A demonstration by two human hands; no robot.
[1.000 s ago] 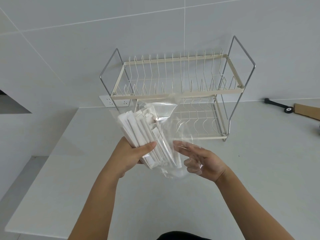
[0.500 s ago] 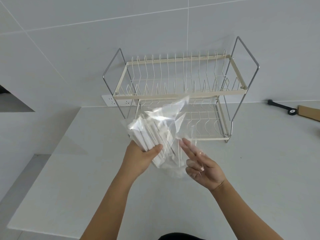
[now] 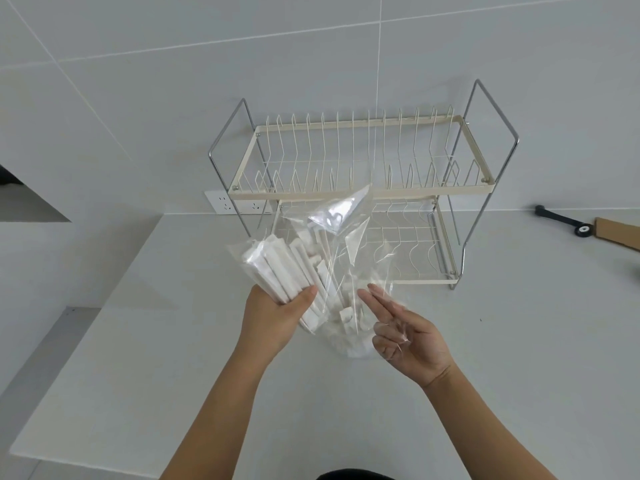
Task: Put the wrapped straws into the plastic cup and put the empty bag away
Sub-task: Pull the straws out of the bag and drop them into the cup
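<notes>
item: left hand (image 3: 273, 320) – raised above the counter, fingers and thumb wrapped round a bundle of wrapped straws (image 3: 277, 268) through the plastic; the bundle leans up and to the left from the palm

item: wrapped straws – white paper sleeves, many; most gathered in the left hand's grasp, others lying loose and splayed lower in the bag (image 3: 341, 244), towards its bottom between the two hands

item: bag – clear plastic, crumpled, held in the air in front of the dish rack (image 3: 360, 192); all the straws seen are inside it; one upper corner sticks up as a shiny flap against the rack's middle rail

item: right hand (image 3: 408, 336) – palm turned up and to the left, index and middle fingers straight and pointing at the bag, the other fingers bent; clear film lies over the bent fingers, and whether they pinch it cannot be told

item: counter (image 3: 519, 341) – white, flat, runs under both forearms

item: dish rack – two tiers, cream wire shelves on a chrome frame, standing at the back of the counter against the tiled wall (image 3: 173, 81)

item: wall socket (image 3: 239, 202) – white double plate, low on the wall behind the rack's left leg

item: black-handled tool (image 3: 561, 220) – at the far right of the counter, just beside a brown cardboard piece (image 3: 616, 232)
</notes>
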